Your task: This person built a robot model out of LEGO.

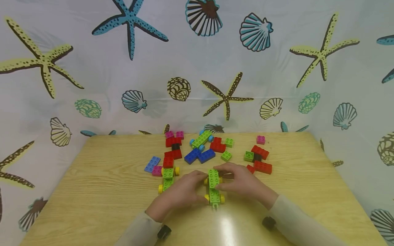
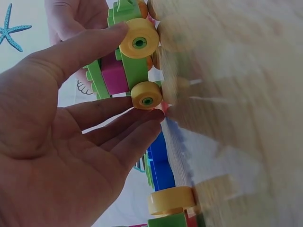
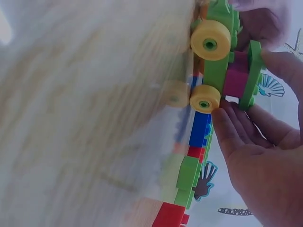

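Note:
A lime-green toy brick car [image 1: 214,198] with yellow wheels stands on the table between both hands. Its raised green plate sits on a magenta brick [image 3: 236,78] above the chassis. From the left side, my left hand [image 1: 182,192] holds the car, its thumb on the rear yellow wheel [image 2: 139,39] and fingers at the front wheel [image 2: 147,96]. My right hand [image 1: 239,180] grips the other side, thumb at the green top plate [image 3: 253,71] and fingertips near the front wheel [image 3: 205,99]. In the head view the fingers partly cover the wheels.
Left of the hands is a second green car [image 1: 168,173] with yellow wheels, next to magenta and red bricks. Behind lie blue bricks [image 1: 206,155], a green car base [image 1: 201,139] with blue wheels, and small green bricks. Red bricks [image 1: 263,167] lie right; a patterned curtain [image 1: 154,68] hangs behind.

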Motion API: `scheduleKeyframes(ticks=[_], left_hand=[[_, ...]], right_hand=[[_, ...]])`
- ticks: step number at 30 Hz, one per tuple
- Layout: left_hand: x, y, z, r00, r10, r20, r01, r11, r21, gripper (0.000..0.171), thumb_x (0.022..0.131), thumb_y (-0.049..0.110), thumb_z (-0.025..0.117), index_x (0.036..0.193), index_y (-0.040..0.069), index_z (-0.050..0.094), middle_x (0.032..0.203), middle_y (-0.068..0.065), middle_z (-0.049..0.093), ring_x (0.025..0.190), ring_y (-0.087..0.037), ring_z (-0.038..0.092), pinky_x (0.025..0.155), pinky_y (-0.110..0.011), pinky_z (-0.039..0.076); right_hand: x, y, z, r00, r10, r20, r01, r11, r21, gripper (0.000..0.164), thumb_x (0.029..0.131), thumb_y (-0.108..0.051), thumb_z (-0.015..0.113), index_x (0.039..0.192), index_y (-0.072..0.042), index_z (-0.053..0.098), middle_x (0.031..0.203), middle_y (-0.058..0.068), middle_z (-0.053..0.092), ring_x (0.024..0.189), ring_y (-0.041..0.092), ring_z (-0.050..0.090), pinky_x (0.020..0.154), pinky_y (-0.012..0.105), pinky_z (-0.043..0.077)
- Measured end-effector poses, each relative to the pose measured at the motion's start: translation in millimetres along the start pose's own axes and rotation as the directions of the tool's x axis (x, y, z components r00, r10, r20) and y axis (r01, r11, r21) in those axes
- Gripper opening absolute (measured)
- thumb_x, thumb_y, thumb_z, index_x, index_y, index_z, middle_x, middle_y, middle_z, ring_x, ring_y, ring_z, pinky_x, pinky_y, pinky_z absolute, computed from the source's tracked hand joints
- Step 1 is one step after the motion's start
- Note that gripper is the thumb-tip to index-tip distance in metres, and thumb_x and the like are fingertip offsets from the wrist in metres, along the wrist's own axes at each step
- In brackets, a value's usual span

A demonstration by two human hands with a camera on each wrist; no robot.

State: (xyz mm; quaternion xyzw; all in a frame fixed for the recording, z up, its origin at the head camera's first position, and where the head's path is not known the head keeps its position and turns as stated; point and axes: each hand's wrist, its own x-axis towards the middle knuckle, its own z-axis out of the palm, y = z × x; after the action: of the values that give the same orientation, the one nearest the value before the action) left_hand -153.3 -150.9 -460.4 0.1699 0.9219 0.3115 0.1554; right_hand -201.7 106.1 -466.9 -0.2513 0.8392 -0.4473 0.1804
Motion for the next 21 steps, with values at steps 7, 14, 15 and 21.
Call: scheduleKeyframes(ticks=[7, 14, 15, 21], left_hand=[[-2.9, -0.6, -3.4, 0.999, -0.028, 0.029, 0.028, 0.999, -0.022, 0.085, 0.092, 0.029, 0.094, 0.164, 0.008, 0.055, 0.17, -0.011, 0.056, 0.159, -0.04, 0.051, 0.133, -0.062, 0.042], [-3.0, -0.1, -6.2, 0.998, -0.035, 0.044, 0.037, 0.999, -0.026, 0.086, 0.091, 0.027, 0.094, 0.165, 0.008, 0.054, 0.172, -0.011, 0.054, 0.162, -0.039, 0.048, 0.134, -0.061, 0.041], [-2.9, -0.6, -6.0, 0.998, -0.034, 0.045, 0.035, 0.999, -0.026, 0.086, 0.091, 0.027, 0.094, 0.165, 0.008, 0.054, 0.171, -0.011, 0.054, 0.162, -0.039, 0.048, 0.134, -0.061, 0.041], [-3.5, -2.4, -5.2, 0.999, -0.034, 0.042, 0.035, 0.999, -0.027, 0.085, 0.091, 0.028, 0.094, 0.164, 0.009, 0.055, 0.171, -0.011, 0.055, 0.161, -0.039, 0.049, 0.134, -0.061, 0.041]], right_hand=[[1, 8, -16, 0.997, 0.065, -0.052, -0.065, 0.998, -0.005, 0.056, 0.102, -0.034, 0.083, 0.152, -0.013, 0.069, 0.15, 0.007, 0.074, 0.141, 0.032, 0.07, 0.12, 0.054, 0.058], [1, 17, -44, 0.983, 0.086, -0.163, -0.101, 0.991, -0.089, 0.05, 0.103, -0.032, 0.083, 0.146, -0.009, 0.072, 0.147, 0.014, 0.075, 0.14, 0.039, 0.07, 0.12, 0.058, 0.057], [1, 18, -48, 0.981, 0.09, -0.171, -0.108, 0.989, -0.097, 0.051, 0.103, -0.031, 0.083, 0.147, -0.009, 0.072, 0.147, 0.014, 0.075, 0.14, 0.04, 0.069, 0.12, 0.059, 0.057], [1, 18, -65, 0.967, 0.135, -0.216, -0.17, 0.973, -0.154, 0.053, 0.103, -0.032, 0.082, 0.149, -0.009, 0.07, 0.15, 0.014, 0.073, 0.139, 0.039, 0.067, 0.121, 0.059, 0.055]])
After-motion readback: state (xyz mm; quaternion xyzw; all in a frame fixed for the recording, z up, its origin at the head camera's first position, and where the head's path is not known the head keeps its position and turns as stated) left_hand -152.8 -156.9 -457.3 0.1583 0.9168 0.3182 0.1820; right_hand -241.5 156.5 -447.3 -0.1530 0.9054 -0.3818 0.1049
